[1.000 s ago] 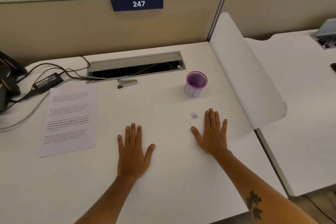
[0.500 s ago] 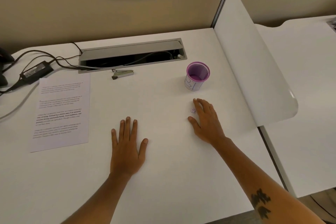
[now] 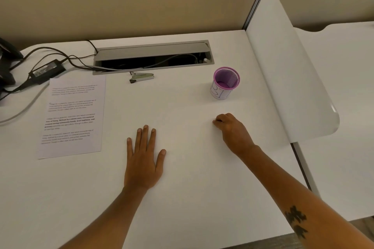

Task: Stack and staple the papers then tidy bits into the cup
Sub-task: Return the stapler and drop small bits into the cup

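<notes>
A printed sheet of paper (image 3: pixel 72 117) lies flat at the left of the white desk (image 3: pixel 182 198). A small metal stapler (image 3: pixel 141 77) rests near the cable tray. A purple mesh cup (image 3: pixel 225 83) with a white label stands upright right of centre. My left hand (image 3: pixel 144 159) lies flat on the desk, fingers spread. My right hand (image 3: pixel 232 129) is curled on the desk just below the cup, its fingertips pinched over the spot where a small paper bit lay; a sliver of the paper bit (image 3: pixel 220 121) shows at the fingertips.
An open grey cable tray (image 3: pixel 153 50) sits at the back. A black power adapter (image 3: pixel 47 70) and cables lie at the back left. A white curved divider (image 3: pixel 287 62) borders the desk's right side, with another desk beyond.
My right hand went from flat to curled and closed its fingers over the small paper bit. The left hand stayed flat. The camera tilted down and closer.
</notes>
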Tool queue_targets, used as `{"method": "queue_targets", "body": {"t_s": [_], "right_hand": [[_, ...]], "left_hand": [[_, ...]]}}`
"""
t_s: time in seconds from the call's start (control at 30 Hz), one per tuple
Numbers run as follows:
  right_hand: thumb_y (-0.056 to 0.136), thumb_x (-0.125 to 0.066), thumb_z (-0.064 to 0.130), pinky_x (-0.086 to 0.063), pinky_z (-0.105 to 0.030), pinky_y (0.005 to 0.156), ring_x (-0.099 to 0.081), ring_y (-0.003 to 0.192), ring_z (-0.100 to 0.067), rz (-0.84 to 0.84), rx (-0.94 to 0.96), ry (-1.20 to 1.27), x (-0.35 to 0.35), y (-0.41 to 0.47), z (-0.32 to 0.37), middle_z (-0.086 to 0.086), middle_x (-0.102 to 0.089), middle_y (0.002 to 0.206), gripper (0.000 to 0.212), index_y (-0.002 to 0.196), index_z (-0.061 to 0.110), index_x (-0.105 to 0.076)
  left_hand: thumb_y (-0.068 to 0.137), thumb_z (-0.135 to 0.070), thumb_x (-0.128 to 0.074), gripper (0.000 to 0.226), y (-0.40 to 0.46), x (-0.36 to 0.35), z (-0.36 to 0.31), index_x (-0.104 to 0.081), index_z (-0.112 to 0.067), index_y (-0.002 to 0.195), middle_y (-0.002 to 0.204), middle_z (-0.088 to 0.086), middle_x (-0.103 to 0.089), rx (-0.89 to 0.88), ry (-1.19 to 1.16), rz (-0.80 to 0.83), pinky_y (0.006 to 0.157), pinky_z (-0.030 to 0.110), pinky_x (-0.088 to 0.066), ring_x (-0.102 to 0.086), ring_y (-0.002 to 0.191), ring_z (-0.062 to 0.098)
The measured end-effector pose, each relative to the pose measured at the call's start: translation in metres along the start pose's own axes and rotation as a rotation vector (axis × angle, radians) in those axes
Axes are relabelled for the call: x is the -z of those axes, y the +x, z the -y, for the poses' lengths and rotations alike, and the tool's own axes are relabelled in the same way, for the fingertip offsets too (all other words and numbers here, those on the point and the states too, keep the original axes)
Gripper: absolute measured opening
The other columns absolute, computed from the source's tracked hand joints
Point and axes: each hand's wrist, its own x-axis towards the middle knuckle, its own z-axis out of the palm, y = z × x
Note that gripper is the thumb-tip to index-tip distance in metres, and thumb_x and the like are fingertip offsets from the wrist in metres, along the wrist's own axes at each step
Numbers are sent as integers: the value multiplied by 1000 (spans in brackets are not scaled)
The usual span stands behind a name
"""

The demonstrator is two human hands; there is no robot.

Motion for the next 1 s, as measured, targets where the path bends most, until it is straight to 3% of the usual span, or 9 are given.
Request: {"method": "queue_targets", "body": {"t_s": [0.23,0.43,0.53,0.6,0.7,0.8,0.9,1.0], "right_hand": [[76,-64,-21,-55,-45,53,-59,75,-35,-57,27,-95,-5,2,6,-18,-67,85,25,95,-7,-73],[76,-64,-20,-53,-41,54,-59,73,-34,-152,22,-115,-11,0,14,-19,-64,83,22,92,-7,-69],[73,-60,-25,-56,-41,62,-61,79,-36,-160,-44,-50,-11,2,15,-20,-67,89,32,96,-6,-70],[74,-58,-24,-54,-34,73,-65,87,-34,-184,-208,113,-5,8,16,-16,-73,95,37,99,-3,-74],[86,-64,-9,-52,-19,78,-69,85,-17,-286,-629,509,10,16,11,0,-77,90,25,90,10,-79],[88,-73,-5,-61,-27,83,-71,81,-19,-332,-993,1056,23,19,-2,-4,-77,89,21,87,15,-78],[93,-65,-13,-63,-21,70,-68,88,-20,-311,-1158,1549,41,23,-13,-15,-70,100,15,92,1,-72],[100,-53,-14,-63,-19,66,-64,92,-20,-292,-1133,1824,62,27,-21,-15,-65,97,17,95,-4,-66]], "left_hand": [[107,-53,-26,73,0,1,0,-8,-20,169,179,6,-2,7,-17,-1,133,59,-8,2,166,24],[107,-54,-25,73,0,1,0,-7,-20,169,179,5,-1,9,-9,3,133,59,-8,3,166,23],[107,-53,-25,72,0,1,0,-8,-21,169,179,5,-1,8,-12,1,133,58,-8,2,166,23],[107,-52,-26,72,0,1,0,-8,-21,169,179,5,-1,8,-23,1,133,58,-8,2,166,23],[107,-53,-26,72,0,0,1,-6,-21,169,179,4,0,10,-23,4,134,58,-7,3,166,23],[108,-53,-25,72,1,0,1,-4,-22,169,179,4,1,9,-18,10,134,58,-7,4,166,22],[107,-53,-24,72,0,0,1,-5,-22,169,179,3,2,7,-24,12,133,58,-7,5,166,22],[108,-53,-25,72,0,0,1,-5,-22,169,179,3,2,14,-24,10,133,58,-8,4,166,22]]}}
